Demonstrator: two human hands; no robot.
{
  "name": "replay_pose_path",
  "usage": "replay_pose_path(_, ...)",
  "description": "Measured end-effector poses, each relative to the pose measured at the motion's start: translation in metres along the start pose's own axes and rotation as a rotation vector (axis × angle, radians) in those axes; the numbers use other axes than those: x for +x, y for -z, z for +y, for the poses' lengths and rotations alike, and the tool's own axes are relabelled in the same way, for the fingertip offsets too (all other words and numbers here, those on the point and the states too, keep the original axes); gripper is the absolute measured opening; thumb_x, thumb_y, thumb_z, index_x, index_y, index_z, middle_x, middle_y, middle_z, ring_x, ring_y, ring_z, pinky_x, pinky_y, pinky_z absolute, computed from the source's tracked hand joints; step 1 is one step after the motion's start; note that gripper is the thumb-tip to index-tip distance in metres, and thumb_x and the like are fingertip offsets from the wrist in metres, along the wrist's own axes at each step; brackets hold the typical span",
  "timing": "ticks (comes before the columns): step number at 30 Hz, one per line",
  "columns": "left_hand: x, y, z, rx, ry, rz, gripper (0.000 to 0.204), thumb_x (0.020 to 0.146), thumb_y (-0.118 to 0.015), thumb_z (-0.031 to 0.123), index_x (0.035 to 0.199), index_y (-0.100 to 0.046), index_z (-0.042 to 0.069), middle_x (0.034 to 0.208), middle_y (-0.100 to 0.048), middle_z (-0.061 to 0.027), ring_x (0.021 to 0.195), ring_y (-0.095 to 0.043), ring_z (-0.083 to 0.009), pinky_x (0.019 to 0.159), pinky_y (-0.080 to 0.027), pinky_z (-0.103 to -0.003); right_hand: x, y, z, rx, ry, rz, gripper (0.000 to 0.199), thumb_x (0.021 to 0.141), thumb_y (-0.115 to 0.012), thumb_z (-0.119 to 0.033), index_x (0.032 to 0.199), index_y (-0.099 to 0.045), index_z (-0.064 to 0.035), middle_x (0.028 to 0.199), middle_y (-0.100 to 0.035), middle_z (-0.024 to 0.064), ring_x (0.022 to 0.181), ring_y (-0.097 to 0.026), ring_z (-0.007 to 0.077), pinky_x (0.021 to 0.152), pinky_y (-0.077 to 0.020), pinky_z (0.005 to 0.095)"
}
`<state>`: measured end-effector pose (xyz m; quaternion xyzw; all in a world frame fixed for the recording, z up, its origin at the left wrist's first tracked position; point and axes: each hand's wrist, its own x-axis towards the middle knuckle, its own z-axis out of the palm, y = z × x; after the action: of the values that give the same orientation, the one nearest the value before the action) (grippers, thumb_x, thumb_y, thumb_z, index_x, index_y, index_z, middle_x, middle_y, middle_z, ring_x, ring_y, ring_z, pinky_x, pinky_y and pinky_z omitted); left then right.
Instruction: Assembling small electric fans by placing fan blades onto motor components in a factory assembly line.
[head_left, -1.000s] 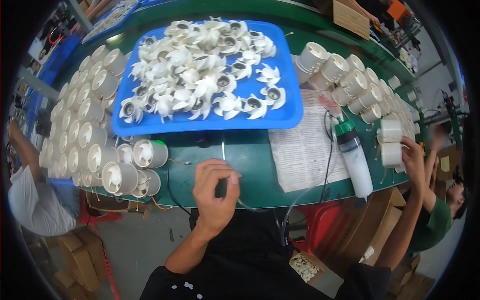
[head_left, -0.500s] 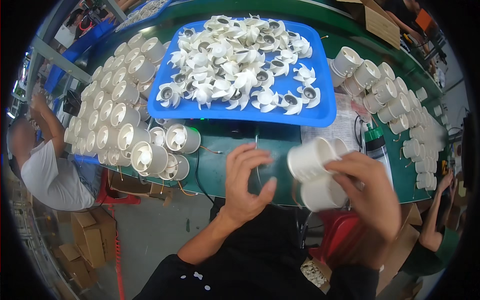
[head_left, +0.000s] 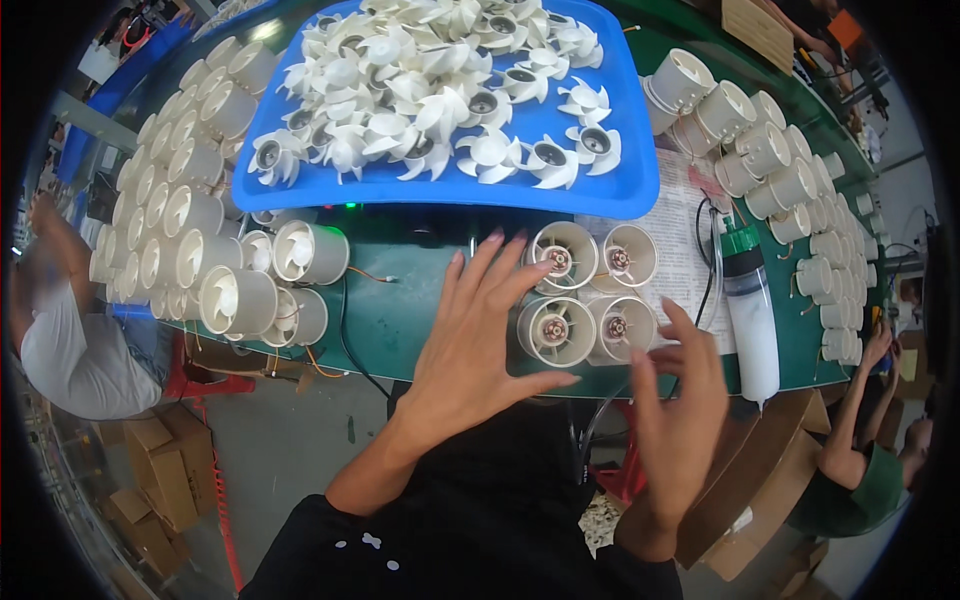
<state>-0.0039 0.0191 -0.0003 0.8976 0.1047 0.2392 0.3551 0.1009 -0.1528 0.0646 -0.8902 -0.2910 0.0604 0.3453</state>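
Several white fan housings (head_left: 556,330) stand upright in a two-by-two block at the table's front edge, mouths up. Coppery motor windings show at their centres, with no blades fitted. My left hand (head_left: 455,350) is open along the block's left side, fingers spread; its index fingertip meets the rim of the far-left housing (head_left: 562,255), and the thumb lies below the near-left one. At the near-right housing (head_left: 625,328), my right hand (head_left: 680,410) is open too, fingers apart and slightly blurred. Beyond them lies a blue tray (head_left: 450,195) heaped with white fan impellers (head_left: 490,155).
Housings with impellers inside (head_left: 238,300) are stacked at left, trailing wires. More housings (head_left: 780,185) stand at right. A green-capped syringe-like tube (head_left: 750,330) lies beside printed paper (head_left: 690,240). Two people work at the sides, left (head_left: 85,340) and right (head_left: 865,460).
The housings tilted in my right hand are now upright on the table, and that hand has let go. My left hand has moved against the block. The view has shifted.
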Motion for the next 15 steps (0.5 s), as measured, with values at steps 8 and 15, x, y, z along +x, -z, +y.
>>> replay_pose_path(8,0.002,-0.002,-0.001,-0.052,-0.024,0.029,0.097,0.067,-0.088,0.035,0.143,-0.035,0.01,0.148,-0.039,-0.0203,0.142,-0.03,-0.0435,0.116,-0.019,-0.06,0.027,0.042,0.043,-0.265,0.109,0.389,0.047,0.086,-0.071,-0.008,0.131,-0.058,-0.0025,0.108,-0.062,0.0172,0.096,-0.06,0.029,0.087,-0.0475,0.0381)
replay_pose_path(15,-0.004,-0.006,-0.008,-0.183,0.05,0.125,0.08,0.066,-0.09,0.033,0.126,-0.045,0.006,0.144,-0.045,-0.0223,0.141,-0.033,-0.0431,0.117,-0.022,-0.056,0.08,0.047,0.1,-0.506,0.044,0.122,0.068,0.08,-0.077,-0.018,0.139,-0.047,-0.0022,0.117,-0.061,0.0256,0.109,-0.061,0.0394,0.092,-0.0472,0.0403)
